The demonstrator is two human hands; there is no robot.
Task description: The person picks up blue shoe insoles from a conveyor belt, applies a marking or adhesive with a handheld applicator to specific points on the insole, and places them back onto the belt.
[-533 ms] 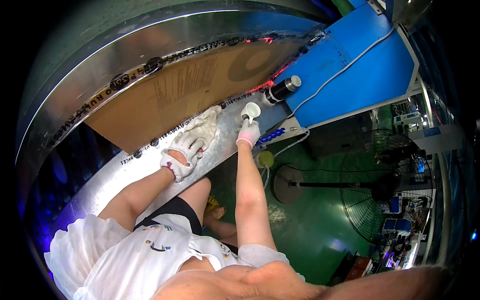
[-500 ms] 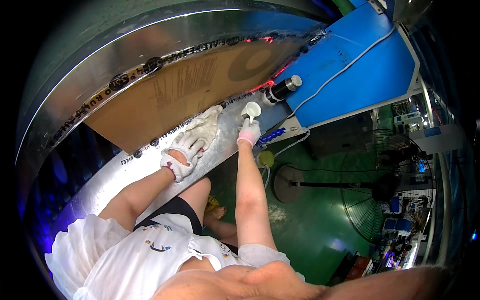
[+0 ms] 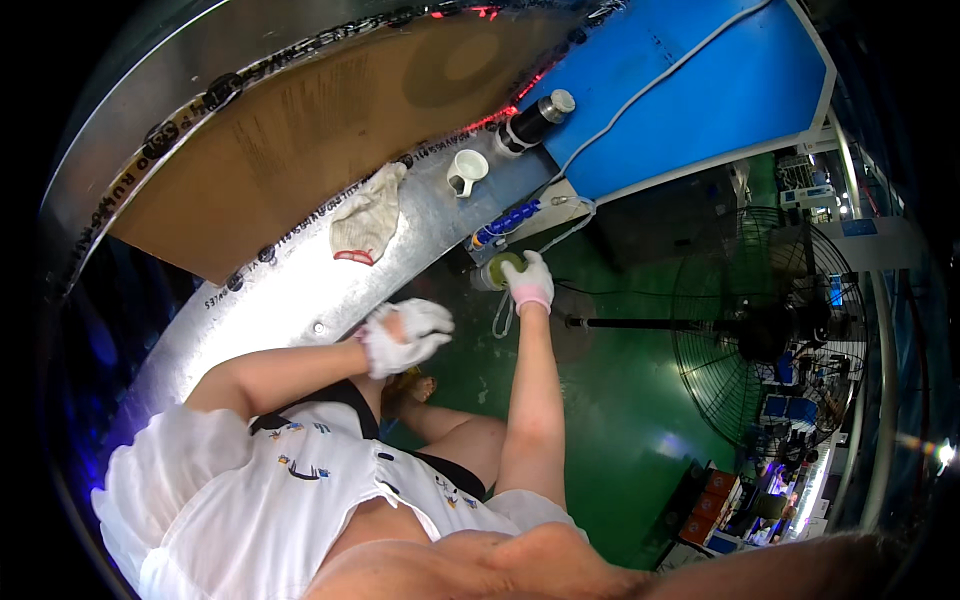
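Observation:
My left hand [image 3: 408, 335], in a white knit glove with a hole that bares some skin, hovers off the bench's near edge. Its fingers are loosely bent and hold nothing. My right hand [image 3: 531, 280], gloved with a pink cuff, reaches to a jar with a yellow-green lid [image 3: 497, 270] beside the bench. Thumb and fingers are apart at the lid; whether they grip it is not clear. On the metal bench stands a white cup [image 3: 468, 170], its handle toward me. A loose white glove [image 3: 368, 215] with a red-edged cuff lies left of it.
A black flask [image 3: 535, 122] with a metal cap stands behind the cup. Brown cardboard [image 3: 290, 140] lines the bench's back, and a blue panel [image 3: 690, 90] carries a grey cable. Blue segmented hose [image 3: 505, 225] runs near the jar. A pedestal fan [image 3: 760, 335] stands at right.
My right hand has let go of the white cup and moved down to the jar. My left hand has left the loose glove and drawn back off the bench. The view has shifted.

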